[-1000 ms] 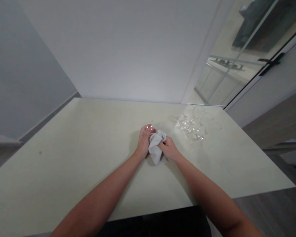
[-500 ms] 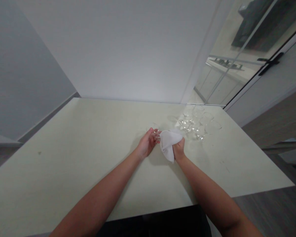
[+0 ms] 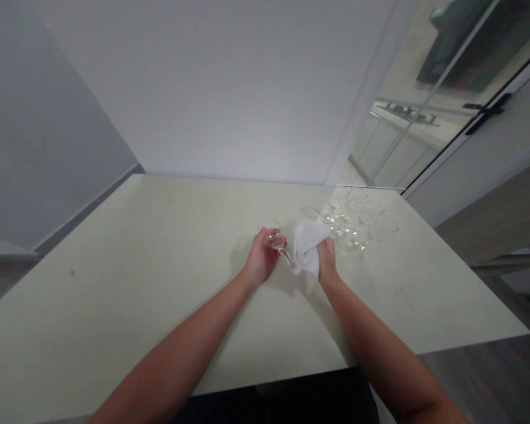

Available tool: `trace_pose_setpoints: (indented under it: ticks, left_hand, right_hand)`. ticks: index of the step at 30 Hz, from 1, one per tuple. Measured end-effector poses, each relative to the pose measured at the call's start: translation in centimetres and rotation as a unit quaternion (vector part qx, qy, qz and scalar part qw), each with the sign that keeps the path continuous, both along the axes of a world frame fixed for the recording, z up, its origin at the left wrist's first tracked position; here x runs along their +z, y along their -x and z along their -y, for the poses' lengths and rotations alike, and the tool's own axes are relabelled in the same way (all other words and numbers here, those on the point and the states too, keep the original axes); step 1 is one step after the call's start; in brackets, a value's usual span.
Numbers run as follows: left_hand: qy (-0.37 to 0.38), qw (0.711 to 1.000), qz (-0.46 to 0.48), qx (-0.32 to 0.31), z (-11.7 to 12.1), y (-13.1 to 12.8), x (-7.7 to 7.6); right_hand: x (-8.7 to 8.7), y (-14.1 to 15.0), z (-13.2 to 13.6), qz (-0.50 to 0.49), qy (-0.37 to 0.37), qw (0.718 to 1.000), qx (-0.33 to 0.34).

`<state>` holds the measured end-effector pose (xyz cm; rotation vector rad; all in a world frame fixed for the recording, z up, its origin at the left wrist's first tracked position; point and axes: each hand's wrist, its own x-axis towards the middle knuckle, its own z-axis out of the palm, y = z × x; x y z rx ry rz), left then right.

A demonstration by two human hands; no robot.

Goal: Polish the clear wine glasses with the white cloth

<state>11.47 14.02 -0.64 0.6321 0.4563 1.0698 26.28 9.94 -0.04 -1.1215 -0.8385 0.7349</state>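
My left hand (image 3: 259, 262) is closed around the bowl of a clear stemmed glass (image 3: 276, 239), held on its side just above the pale table (image 3: 136, 282). The glass's stem points right toward a white cloth (image 3: 306, 250). My right hand (image 3: 327, 262) grips that cloth, which is bunched around the foot end of the glass. Both forearms reach in from the bottom of the view.
A cluster of several clear glasses (image 3: 357, 218) stands at the table's far right, just beyond my right hand. A white wall runs behind the table. A glass door with a black handle (image 3: 486, 112) is at the right. The table's near edge lies below my arms.
My right hand pulled the cloth away from the glass's bowl and out to the right, to its stem and foot. The left hand kept the glass and turned it slightly.
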Motion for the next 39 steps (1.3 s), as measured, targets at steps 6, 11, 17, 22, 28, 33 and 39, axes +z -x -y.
trace_pose_setpoints:
  ticks: [6, 11, 17, 22, 28, 33, 39]
  left_hand:
    - [-0.117, 0.986, -0.117, -0.035, 0.8, -0.5, -0.4]
    - [-0.188, 0.967, -0.165, -0.038, 2.1, -0.7, -0.8]
    - [-0.366, 0.866, -0.323, 0.105, 1.5, 0.0, -0.6]
    - [-0.427, 0.797, -0.404, 0.136, 0.9, 0.5, -0.7]
    - [-0.468, 0.806, -0.354, 0.078, 1.7, 0.3, -0.3]
    - [-0.461, 0.819, -0.336, 0.056, 1.8, 0.3, -0.1]
    - [-0.479, 0.809, -0.34, 0.019, 2.1, 0.5, 0.1]
  right_hand:
    - [0.4, 0.5, -0.5, -0.103, 0.061, 0.985, 0.124]
    - [-0.9, 2.1, 0.1, -0.034, 0.089, 0.982, 0.16]
    - [-0.6, 2.4, 0.5, -0.09, 0.093, 0.988, 0.087]
    - [0.6, 2.5, 0.5, -0.149, 0.086, 0.98, 0.1]
    - [1.0, 2.4, 0.1, -0.167, 0.046, 0.984, 0.033]
    - [0.9, 2.0, 0.1, -0.068, 0.023, 0.997, -0.015]
    - [1.1, 1.9, 0.4, -0.025, 0.036, 0.998, -0.041]
